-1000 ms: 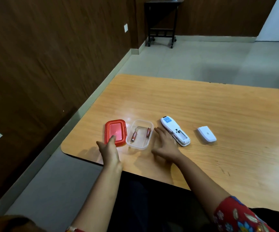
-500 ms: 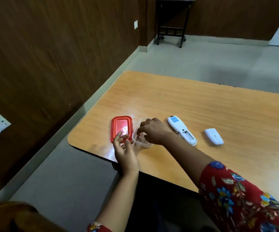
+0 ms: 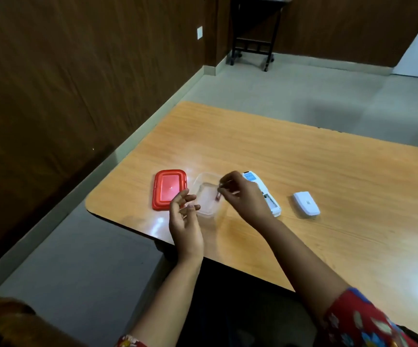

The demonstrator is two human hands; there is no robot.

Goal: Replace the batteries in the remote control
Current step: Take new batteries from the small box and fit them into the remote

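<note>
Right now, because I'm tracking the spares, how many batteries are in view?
1. The battery hangs pinched by the right hand over the clear container; another may be hidden behind that hand.

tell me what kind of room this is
Probably an office or meeting room rather than a home: a large light wooden laminate table, dark brown wood-panelled walls, a plain grey floor and a black wheeled stand in the far corner.

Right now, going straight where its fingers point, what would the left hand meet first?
Probably the near rim of the clear box, beside the red lid; the left hand may be above it.
</note>
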